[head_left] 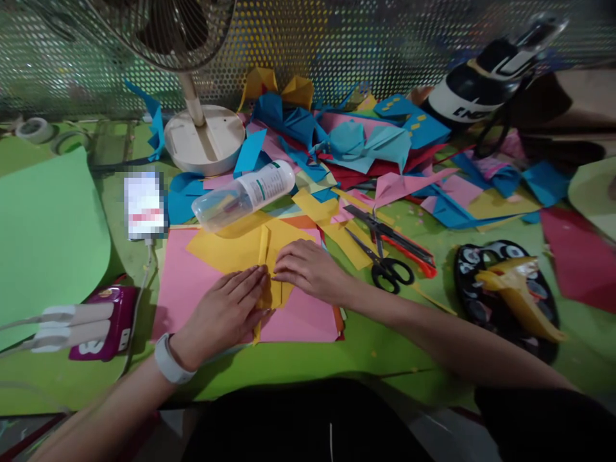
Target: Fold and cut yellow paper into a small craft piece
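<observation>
A yellow-orange paper (226, 250) lies half folded on a pink sheet (185, 289) at the middle of the green table (308, 366). My left hand (226, 311) lies flat on the folded paper with its fingers stretched out, pressing the fold. My right hand (308, 266) rests beside it, fingers bent and pressing on the same paper from the right. A white band (169, 360) is on my left wrist.
A clear bottle (245, 192) lies on its side behind the paper. Black scissors (382, 260) and a red-black cutter (399, 240) sit to the right. Paper scraps pile up at the back, by a fan base (205, 138). A power strip (103, 324) sits left, a dark tray (505, 295) right.
</observation>
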The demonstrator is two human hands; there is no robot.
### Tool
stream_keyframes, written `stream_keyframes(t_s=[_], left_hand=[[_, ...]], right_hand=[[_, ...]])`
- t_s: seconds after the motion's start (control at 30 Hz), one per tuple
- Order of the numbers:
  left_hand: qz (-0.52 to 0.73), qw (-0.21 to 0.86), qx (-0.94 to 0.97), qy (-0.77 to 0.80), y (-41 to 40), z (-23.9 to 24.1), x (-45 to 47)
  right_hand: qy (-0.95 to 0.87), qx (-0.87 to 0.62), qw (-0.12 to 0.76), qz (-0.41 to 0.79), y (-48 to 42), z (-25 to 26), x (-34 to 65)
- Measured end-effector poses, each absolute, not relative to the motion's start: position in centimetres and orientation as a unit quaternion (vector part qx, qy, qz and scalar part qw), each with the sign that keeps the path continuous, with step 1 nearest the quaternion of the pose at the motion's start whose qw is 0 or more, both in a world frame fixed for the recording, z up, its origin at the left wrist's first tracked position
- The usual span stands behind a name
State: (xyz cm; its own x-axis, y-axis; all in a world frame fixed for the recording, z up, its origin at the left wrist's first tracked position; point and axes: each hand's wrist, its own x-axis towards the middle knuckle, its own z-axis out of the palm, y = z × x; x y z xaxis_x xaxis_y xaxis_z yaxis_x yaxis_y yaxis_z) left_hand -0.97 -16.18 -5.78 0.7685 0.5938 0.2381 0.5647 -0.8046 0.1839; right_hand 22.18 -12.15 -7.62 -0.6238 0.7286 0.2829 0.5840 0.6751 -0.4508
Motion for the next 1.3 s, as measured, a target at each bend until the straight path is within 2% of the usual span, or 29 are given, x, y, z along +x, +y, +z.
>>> stream_keyframes(t_s=[0.3,0.8,1.0,1.3], left_hand=[[0.175,0.087,0.931,0.309,-15.8,-5.4,-1.0],[0.149,0.039,0.942,0.299,-15.9,-5.3,-0.8],[0.09,0.029,0.946,0.311,-16.0,-5.2,-0.8],[0.087,0.036,0.941,0.325,-16.0,-5.2,-0.4]], right_hand=[[-0.852,-0.439,0.225,0.175,-12.0,-7.5,21.4],[-0.843,-0.477,0.219,0.12,-13.1,-7.6,20.4],[-0.845,-0.473,0.228,0.101,-13.2,-7.6,20.4],[-0.823,-0.486,0.248,0.154,-13.2,-7.5,20.5]])
